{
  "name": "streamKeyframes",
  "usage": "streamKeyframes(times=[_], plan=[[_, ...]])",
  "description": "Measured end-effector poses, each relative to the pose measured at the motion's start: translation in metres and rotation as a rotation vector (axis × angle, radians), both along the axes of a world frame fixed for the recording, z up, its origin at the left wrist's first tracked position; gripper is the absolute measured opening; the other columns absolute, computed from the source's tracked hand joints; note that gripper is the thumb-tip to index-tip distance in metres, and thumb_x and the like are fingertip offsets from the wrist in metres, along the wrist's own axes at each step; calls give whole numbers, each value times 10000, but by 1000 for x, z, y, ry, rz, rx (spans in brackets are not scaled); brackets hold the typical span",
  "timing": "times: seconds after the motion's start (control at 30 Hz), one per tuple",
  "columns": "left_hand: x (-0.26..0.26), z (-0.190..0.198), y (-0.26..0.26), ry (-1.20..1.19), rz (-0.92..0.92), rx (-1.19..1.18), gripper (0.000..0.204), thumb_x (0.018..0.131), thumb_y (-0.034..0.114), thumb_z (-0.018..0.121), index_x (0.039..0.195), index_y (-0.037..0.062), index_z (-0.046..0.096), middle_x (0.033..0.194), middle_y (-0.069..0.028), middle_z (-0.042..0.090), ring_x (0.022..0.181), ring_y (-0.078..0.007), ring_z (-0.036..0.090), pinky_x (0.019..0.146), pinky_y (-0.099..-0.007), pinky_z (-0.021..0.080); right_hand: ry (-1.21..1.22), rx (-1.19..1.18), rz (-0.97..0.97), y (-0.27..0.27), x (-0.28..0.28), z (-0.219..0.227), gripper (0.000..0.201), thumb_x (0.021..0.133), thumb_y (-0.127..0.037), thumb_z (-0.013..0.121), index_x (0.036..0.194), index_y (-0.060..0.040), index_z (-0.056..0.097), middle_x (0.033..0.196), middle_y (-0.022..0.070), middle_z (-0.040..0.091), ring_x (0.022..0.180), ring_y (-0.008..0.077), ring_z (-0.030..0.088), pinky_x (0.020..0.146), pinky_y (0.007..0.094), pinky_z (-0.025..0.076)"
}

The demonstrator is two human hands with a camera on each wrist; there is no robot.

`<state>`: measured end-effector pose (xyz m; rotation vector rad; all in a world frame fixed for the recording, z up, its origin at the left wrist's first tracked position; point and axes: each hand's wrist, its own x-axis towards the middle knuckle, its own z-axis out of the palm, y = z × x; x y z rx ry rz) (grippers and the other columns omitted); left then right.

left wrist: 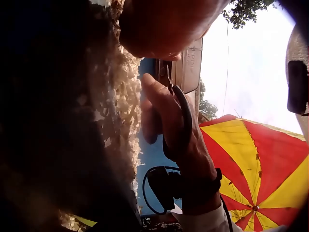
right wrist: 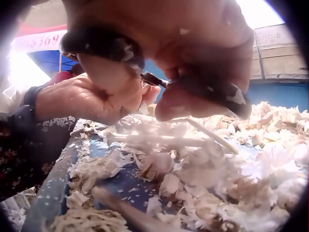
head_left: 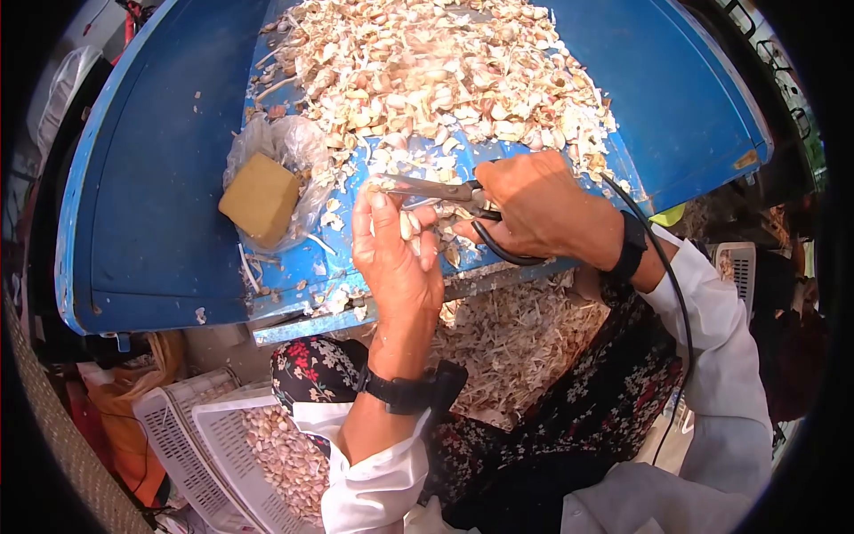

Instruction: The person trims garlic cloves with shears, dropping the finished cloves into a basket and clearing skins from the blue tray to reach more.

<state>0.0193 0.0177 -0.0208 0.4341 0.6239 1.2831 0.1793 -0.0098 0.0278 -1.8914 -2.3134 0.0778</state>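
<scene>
My right hand (head_left: 551, 209) grips black-handled scissors (head_left: 425, 186), with its thumb and fingers in the handle loops. The blades point left and reach the fingertips of my left hand (head_left: 398, 276). A small pale piece of garlic (head_left: 377, 185) is pinched there, partly hidden by the blade. Several white garlic cloves (head_left: 409, 226) lie in the curled lower fingers of the same hand. In the right wrist view, the dark handles (right wrist: 104, 47) surround my fingers, and the left hand (right wrist: 87, 99) is close beyond them.
Loose garlic and skins (head_left: 436, 80) cover the middle of the blue table (head_left: 160, 169). A yellowish block (head_left: 260, 201) rests on a clear plastic bag (head_left: 302, 138) at left. Below stand a white basket (head_left: 209, 418) of cloves and a heap of dry trimmings (head_left: 525, 347). A black cable (head_left: 669, 267) hangs along the right arm.
</scene>
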Motion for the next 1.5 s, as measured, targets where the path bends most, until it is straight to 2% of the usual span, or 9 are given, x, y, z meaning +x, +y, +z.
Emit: streamKeyframes(times=[0.23, 0.4, 0.7, 0.8, 0.9, 1.1, 1.3, 1.4, 1.5], plan=[[-3, 5, 1, -135, -62, 19, 334, 965, 246, 500, 1213, 29, 443, 1121, -120, 564, 697, -109, 599, 359, -151, 353, 242, -86, -25, 2, -5, -9, 440, 804, -429, 646, 669, -20, 560, 547, 176, 555, 532, 356, 584, 502, 434, 436], [-5, 6, 1, -312, -110, -28, 219, 956, 174, 505, 1117, 28, 478, 1087, -114, 546, 715, -108, 543, 339, -142, 344, 837, -489, -99, 1, -10, 2, 431, 820, -345, 693, 625, -21, 487, 452, 39, 394, 436, 100, 383, 388, 294, 296], [-68, 38, 12, -496, -166, 2, 249, 963, 164, 491, 1156, 16, 440, 1022, -102, 530, 675, -94, 491, 339, -143, 346, 637, -274, -218, 14, 10, 0, 318, 797, -269, 691, 694, -8, 541, 509, 24, 479, 485, 76, 495, 446, 262, 368], [-152, 75, -10, -234, 12, 204, 266, 993, 137, 414, 1220, -1, 414, 990, -104, 504, 565, -54, 395, 311, -117, 301, 641, -148, -164, 29, 21, -1, 214, 779, -189, 658, 771, 0, 559, 577, 42, 525, 522, 83, 529, 474, 264, 394], [-236, 58, -62, 616, 455, 147, 331, 956, 131, 507, 1243, -23, 448, 1048, -91, 544, 650, -36, 466, 387, -110, 346, 559, 10, -71, 62, 13, -7, 181, 738, -158, 637, 807, -1, 579, 593, 85, 538, 552, 154, 511, 530, 329, 408], [-376, -69, -161, 1509, 482, -357, 315, 909, 166, 599, 1169, -6, 552, 943, -53, 624, 764, -62, 551, 591, -174, 466, 206, 130, -96, 121, -45, -34, 132, 709, -96, 603, 797, 2, 598, 693, 231, 613, 685, 403, 618, 627, 479, 483], [-376, -65, -160, 1406, 551, -254, 319, 912, 166, 593, 1174, -12, 548, 976, -72, 622, 776, -79, 565, 622, -197, 486, 99, 121, -55, 134, -46, -28, 75, 733, -97, 567, 744, -28, 591, 655, 196, 608, 621, 385, 589, 580, 437, 467], [-361, -44, -149, 1363, 586, -173, 322, 914, 166, 589, 1177, -16, 545, 996, -83, 621, 784, -89, 574, 640, -211, 498, 671, -104, -237, 121, -35, -1, 199, 712, -219, 718, 732, -52, 611, 633, 45, 595, 557, 129, 567, 513, 304, 446], [-325, -7, -123, 1232, 565, -6, 321, 919, 161, 577, 1180, -23, 541, 1025, -106, 619, 782, -106, 589, 645, -237, 517, 1027, -175, -150, 97, -34, 19, 218, 694, -174, 757, 769, -49, 595, 698, 26, 615, 579, 85, 559, 486, 208, 435]])
